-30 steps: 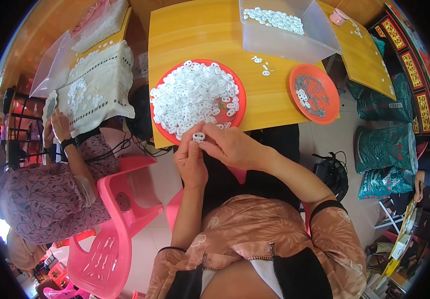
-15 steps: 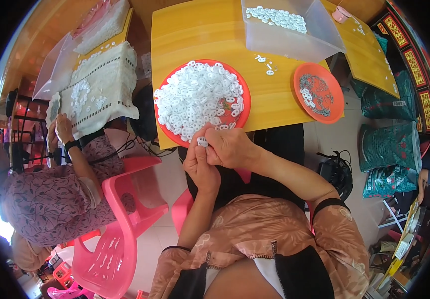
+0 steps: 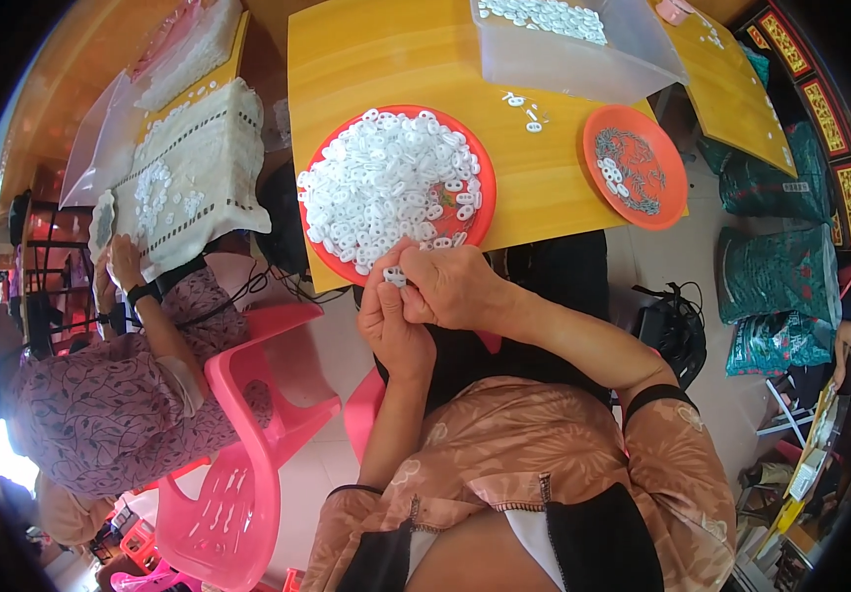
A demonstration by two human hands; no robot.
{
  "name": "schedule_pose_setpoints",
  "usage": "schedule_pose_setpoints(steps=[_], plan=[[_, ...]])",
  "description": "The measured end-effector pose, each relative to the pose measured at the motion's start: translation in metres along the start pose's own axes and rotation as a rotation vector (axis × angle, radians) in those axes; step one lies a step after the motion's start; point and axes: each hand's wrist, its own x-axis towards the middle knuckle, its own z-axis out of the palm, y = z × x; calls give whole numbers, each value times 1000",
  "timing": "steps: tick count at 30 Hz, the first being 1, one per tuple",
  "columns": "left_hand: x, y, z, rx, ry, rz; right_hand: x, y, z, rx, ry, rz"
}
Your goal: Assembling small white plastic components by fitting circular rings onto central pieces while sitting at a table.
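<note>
A small white oval plastic piece with holes (image 3: 395,277) is pinched in my left hand (image 3: 394,331), close to the table's front edge. My right hand (image 3: 460,286) is closed and presses against the same piece; whatever sits in its fingertips is hidden. Just beyond both hands stands a round red tray (image 3: 488,178), heaped with many more white plastic pieces (image 3: 376,187). To the right, an orange plate (image 3: 662,138) carries thin grey metal pins (image 3: 650,204) and several white pieces (image 3: 611,176).
A clear plastic bin (image 3: 573,74) of white pieces stands at the back of the yellow table (image 3: 376,59). Loose pieces (image 3: 533,126) lie before it. At left, another person (image 3: 100,395) works beside a pink chair (image 3: 248,444). Green sacks (image 3: 779,271) are at right.
The view has shifted slightly, so the table and tray sit a little higher in it. Both hands stay together on the white piece with nearly the same grip.
</note>
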Motion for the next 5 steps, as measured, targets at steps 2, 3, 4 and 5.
schedule_pose_setpoints(steps=[2, 3, 4, 5], plan=[[0, 0, 0, -5, 7, 3, 0, 0, 0, 15, -3, 9], [0, 1, -1, -9, 1, 1, 0, -2, 0, 28, -12, 26], [0, 1, -2, -13, -3, -1, 1, -3, 0, 41, -21, 43], [0, 2, -2, -8, 4, -16, 1, -3, 1, 44, -23, 45]])
